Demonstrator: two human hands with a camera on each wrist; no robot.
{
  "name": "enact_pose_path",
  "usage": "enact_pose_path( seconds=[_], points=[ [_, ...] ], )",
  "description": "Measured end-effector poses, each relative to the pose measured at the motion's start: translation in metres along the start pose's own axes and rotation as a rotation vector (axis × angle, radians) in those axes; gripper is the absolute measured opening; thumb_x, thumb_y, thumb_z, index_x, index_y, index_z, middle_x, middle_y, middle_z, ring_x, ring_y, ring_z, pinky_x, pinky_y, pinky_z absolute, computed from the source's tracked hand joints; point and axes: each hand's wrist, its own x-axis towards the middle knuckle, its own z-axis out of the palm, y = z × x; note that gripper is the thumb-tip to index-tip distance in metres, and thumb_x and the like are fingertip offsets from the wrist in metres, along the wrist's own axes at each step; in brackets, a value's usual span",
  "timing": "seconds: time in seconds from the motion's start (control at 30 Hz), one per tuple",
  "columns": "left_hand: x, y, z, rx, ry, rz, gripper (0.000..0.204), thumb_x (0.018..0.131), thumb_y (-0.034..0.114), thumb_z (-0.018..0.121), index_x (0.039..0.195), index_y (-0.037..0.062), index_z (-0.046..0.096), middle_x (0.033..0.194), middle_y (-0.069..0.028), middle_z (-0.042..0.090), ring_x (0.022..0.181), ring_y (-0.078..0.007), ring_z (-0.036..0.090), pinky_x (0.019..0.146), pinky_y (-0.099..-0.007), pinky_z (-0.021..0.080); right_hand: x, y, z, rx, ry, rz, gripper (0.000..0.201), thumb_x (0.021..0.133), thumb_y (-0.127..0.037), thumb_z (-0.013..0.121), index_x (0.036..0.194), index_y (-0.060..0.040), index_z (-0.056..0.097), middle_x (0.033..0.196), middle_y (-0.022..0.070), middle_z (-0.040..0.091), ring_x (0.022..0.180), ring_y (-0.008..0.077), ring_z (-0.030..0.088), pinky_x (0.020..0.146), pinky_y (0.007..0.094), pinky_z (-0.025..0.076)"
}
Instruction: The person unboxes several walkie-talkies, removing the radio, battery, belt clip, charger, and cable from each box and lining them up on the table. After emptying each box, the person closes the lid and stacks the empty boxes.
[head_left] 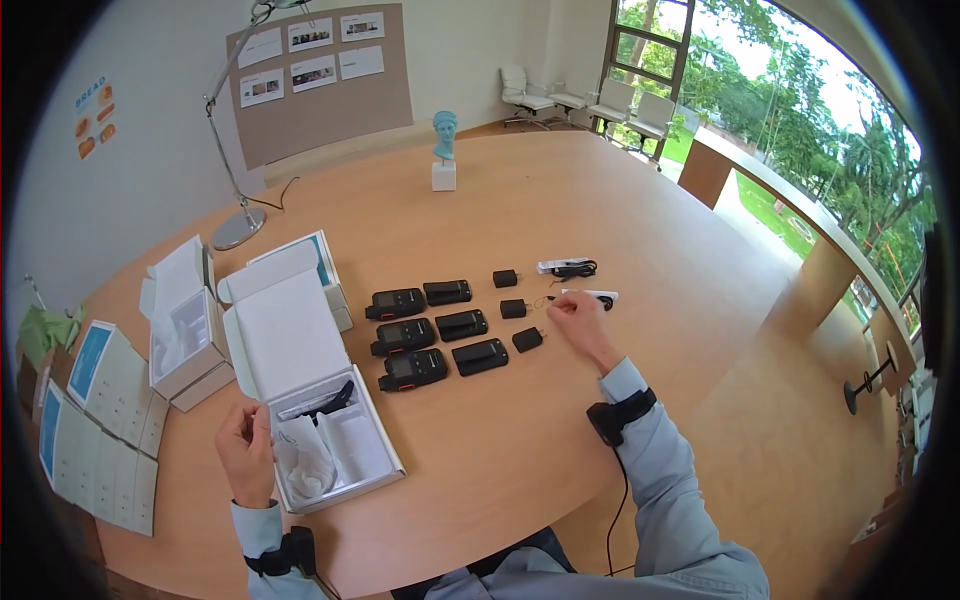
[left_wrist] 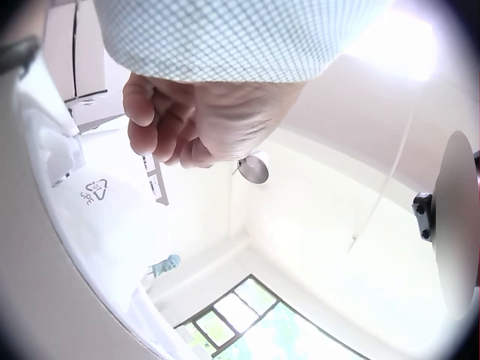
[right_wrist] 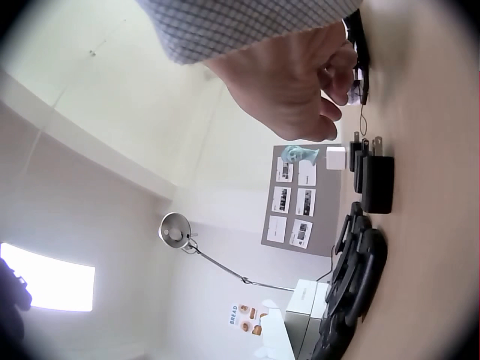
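Beside the left edge of an opened white box (head_left: 390, 462), my left hand (head_left: 245, 450) hangs with loosely curled fingers; nothing shows in it in the left wrist view (left_wrist: 206, 120). Inside the box lie a clear plastic bag (head_left: 305, 460) and a black item (head_left: 335, 402). My right hand (head_left: 583, 325) is low over the table, fingers bent, partly covering a white strip with black cable (head_left: 605, 297). A thin loop (right_wrist: 364, 120) lies near its fingers; no grip on it shows. Black plug adapters (head_left: 527, 340) stand just left of that hand.
Three black radios (head_left: 413, 369) and three black flat pieces (head_left: 480, 356) lie in rows mid-table. Another strip with cable (head_left: 567, 267) is farther back. More white boxes (head_left: 190, 370) stand left, with a desk lamp (head_left: 238, 228) and blue bust (head_left: 444, 135) behind.
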Motion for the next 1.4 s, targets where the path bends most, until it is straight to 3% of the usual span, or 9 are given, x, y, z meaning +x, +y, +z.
enact_pose_path(
  seconds=[0.07, 0.47, 0.8, 1.0, 1.1, 1.2, 1.27, 1.33, 1.4],
  points=[
    [-0.002, -0.006, -0.005, -0.08, 0.027, -0.013, 0.014, 0.104, 0.013, 0.062, 0.095, 0.0025, 0.065, 0.066, 0.0035, 0.053, 0.052, -0.0034, 0.047, 0.044, -0.021, 0.036, 0.012, 0.009, -0.019, -0.104, 0.206, -0.12, 0.027, 0.084, -0.028, 0.078, 0.098, -0.0051, 0.077, 0.105, 0.0137, 0.071, 0.101, 0.0291, 0.069, 0.088, 0.0406, 0.055],
    [0.002, -0.021, -0.007, -0.06, 0.051, -0.028, 0.013, 0.105, 0.011, 0.059, 0.098, 0.0022, 0.065, 0.069, 0.0023, 0.055, 0.051, -0.0038, 0.047, 0.044, -0.0206, 0.036, 0.027, 0.043, -0.048, -0.338, 0.01, -0.2, 0.028, 0.084, -0.03, 0.076, 0.105, -0.0107, 0.079, 0.111, 0.0084, 0.072, 0.107, 0.0312, 0.068, 0.095, 0.0419, 0.053],
    [0.0, -0.017, -0.007, -0.085, 0.087, -0.029, 0.013, 0.105, 0.012, 0.06, 0.098, 0.0021, 0.066, 0.068, 0.0021, 0.055, 0.051, -0.0039, 0.046, 0.044, -0.0211, 0.036, 0.032, 0.058, -0.052, -0.311, 0.045, -0.191, 0.021, 0.084, -0.023, 0.074, 0.1, -0.0089, 0.074, 0.107, 0.0096, 0.072, 0.103, 0.0322, 0.069, 0.09, 0.0428, 0.055],
    [-0.001, -0.014, -0.006, -0.115, 0.152, -0.074, 0.008, 0.101, 0.008, 0.064, 0.1, 0.0011, 0.068, 0.07, 0.0023, 0.057, 0.057, -0.0024, 0.05, 0.045, -0.0214, 0.036, 0.047, 0.088, -0.046, -0.271, 0.082, -0.351, 0.029, 0.076, -0.019, 0.076, 0.101, -0.0066, 0.072, 0.105, 0.0123, 0.07, 0.1, 0.0351, 0.067, 0.09, 0.0435, 0.053],
    [0.0, -0.014, -0.009, -0.09, 0.136, -0.05, 0.007, 0.098, 0.007, 0.066, 0.097, 0.0004, 0.068, 0.066, 0.0036, 0.055, 0.058, -0.0032, 0.048, 0.049, -0.0234, 0.036, 0.027, 0.025, -0.05, -0.138, 0.153, -0.287, 0.028, 0.081, -0.011, 0.076, 0.107, -0.002, 0.071, 0.101, 0.0076, 0.069, 0.079, 0.0184, 0.061, 0.071, 0.0319, 0.05],
    [0.0, -0.012, -0.009, 0.025, 0.079, 0.047, 0.009, 0.101, 0.008, 0.062, 0.099, 0.0007, 0.068, 0.073, 0.0026, 0.058, 0.06, -0.0034, 0.05, 0.051, -0.0211, 0.039, 0.011, -0.043, -0.038, -0.026, 0.154, -0.32, 0.024, 0.085, -0.006, 0.074, 0.108, -0.0013, 0.071, 0.099, 0.0046, 0.068, 0.07, 0.0123, 0.054, 0.064, 0.028, 0.046],
    [-0.002, -0.004, -0.009, 0.026, 0.049, 0.016, 0.009, 0.098, 0.008, 0.066, 0.101, -0.0003, 0.069, 0.074, 0.0023, 0.059, 0.06, -0.0029, 0.048, 0.054, -0.0211, 0.039, 0.001, -0.081, -0.012, 0.05, 0.127, -0.415, 0.022, 0.087, -0.004, 0.072, 0.109, -0.0011, 0.071, 0.093, 0.0057, 0.069, 0.067, 0.0126, 0.056, 0.062, 0.0272, 0.045],
    [-0.005, 0.006, -0.006, 0.126, -0.06, 0.06, 0.013, 0.093, 0.006, 0.069, 0.105, -0.0001, 0.07, 0.076, 0.0019, 0.057, 0.062, -0.0039, 0.049, 0.054, -0.0225, 0.04, -0.028, -0.144, 0.011, 0.07, -0.059, -0.661, 0.021, 0.089, -0.005, 0.072, 0.11, -0.0017, 0.071, 0.087, 0.0073, 0.067, 0.067, 0.0137, 0.059, 0.061, 0.0277, 0.046],
    [-0.008, 0.009, 0.0, 0.208, -0.073, 0.095, 0.017, 0.089, 0.005, 0.07, 0.106, 0.0011, 0.071, 0.077, -0.0003, 0.058, 0.063, -0.0079, 0.052, 0.056, -0.0254, 0.043, -0.052, -0.193, 0.041, 0.115, -0.272, -0.718, 0.022, 0.088, -0.006, 0.074, 0.11, -0.0022, 0.071, 0.082, 0.0097, 0.066, 0.068, 0.0197, 0.063, 0.062, 0.031, 0.049]
  ],
)
